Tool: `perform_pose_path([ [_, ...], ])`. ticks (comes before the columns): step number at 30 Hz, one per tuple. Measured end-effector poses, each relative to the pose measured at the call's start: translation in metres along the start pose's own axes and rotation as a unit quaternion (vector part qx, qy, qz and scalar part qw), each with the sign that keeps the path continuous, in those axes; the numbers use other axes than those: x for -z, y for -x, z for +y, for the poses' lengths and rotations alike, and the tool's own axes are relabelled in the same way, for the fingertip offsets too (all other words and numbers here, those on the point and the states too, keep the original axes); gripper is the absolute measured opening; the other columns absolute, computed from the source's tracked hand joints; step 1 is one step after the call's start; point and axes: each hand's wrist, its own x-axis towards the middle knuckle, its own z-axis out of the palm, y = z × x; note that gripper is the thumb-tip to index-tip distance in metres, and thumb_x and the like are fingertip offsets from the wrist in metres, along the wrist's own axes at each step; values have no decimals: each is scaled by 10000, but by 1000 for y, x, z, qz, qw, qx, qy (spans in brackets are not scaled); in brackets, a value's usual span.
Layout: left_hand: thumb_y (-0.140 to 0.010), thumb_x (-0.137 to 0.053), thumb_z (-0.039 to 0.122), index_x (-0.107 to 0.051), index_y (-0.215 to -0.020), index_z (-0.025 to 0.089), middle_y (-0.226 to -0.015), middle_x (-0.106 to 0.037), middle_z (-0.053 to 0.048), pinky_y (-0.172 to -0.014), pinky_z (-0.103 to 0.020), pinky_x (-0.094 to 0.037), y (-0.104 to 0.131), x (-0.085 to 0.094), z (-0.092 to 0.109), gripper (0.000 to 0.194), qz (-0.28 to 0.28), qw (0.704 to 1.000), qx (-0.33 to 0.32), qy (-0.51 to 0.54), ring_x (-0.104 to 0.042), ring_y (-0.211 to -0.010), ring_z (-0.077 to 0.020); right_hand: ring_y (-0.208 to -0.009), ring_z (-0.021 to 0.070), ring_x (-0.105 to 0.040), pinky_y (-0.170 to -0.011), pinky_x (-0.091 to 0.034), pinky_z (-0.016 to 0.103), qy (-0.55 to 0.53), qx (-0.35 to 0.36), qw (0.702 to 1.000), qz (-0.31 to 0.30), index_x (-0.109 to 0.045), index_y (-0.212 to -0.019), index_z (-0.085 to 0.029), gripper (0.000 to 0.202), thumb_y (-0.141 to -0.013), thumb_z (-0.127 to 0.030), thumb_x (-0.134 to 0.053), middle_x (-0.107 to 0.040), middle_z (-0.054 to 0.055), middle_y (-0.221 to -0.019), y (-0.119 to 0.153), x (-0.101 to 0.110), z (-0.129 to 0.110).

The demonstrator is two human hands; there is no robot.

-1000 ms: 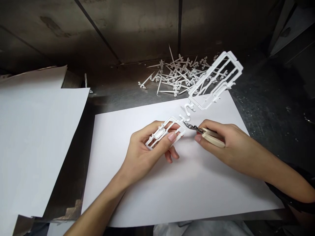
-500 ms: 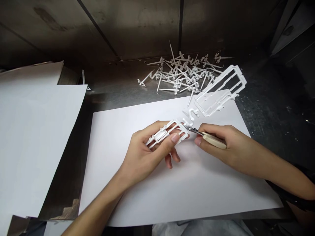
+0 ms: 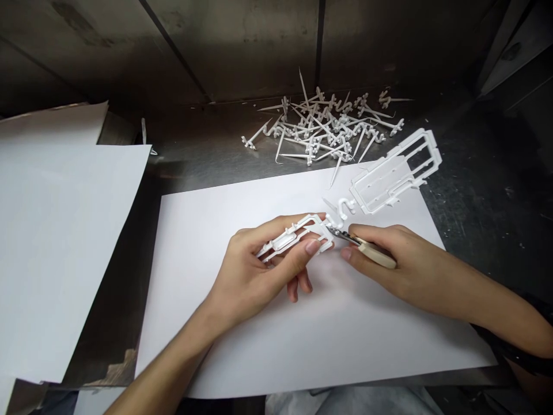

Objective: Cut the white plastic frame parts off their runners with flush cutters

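Observation:
My left hand (image 3: 263, 268) is closed on a white plastic frame (image 3: 285, 237), its thumb over the frame's right part. A curved white connecting piece (image 3: 344, 208) links this frame toward a second white frame (image 3: 395, 173), which sticks out to the upper right over the paper's far edge. In my right hand (image 3: 401, 262) are cutters with cream handles (image 3: 378, 255). Their metal jaws are at the joint between the held frame and the connecting piece; whether the blades are closed is too small to tell.
White paper (image 3: 242, 351) lies under both hands on a dark metal table (image 3: 194, 167). Behind it is a pile of thin white plastic scraps (image 3: 319, 129). More white sheets (image 3: 64, 230) lie at the left. A metal wall (image 3: 259, 46) stands at the back.
The second frame and the curved piece have shifted slightly right and down, and the held frame has tilted a little. Both hands keep their holds.

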Motion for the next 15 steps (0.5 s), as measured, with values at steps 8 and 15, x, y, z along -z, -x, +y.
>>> perform_pose_path([
  [8,-1022,-781,306,-771,-1240,199,-939,-779,-40,-420,-193,-560,-1,3,0,243,-5,1000,15,2,-706,-541,-155,-669,204,-559,-615,-359,308,-9,7,999,32,-602,-838,-230,281,-1096,-334,-558,-609,-10,-737,0,-7,-9],
  [15,-1038,-777,347,-748,-1323,248,-1002,-776,-34,-588,-199,-595,-2,9,-4,303,-2,1000,19,-11,-715,-633,-126,-588,175,-408,-581,-272,321,-8,3,999,37,-421,-764,-225,404,-1129,-364,-526,-482,-43,-642,-6,-19,0],
])
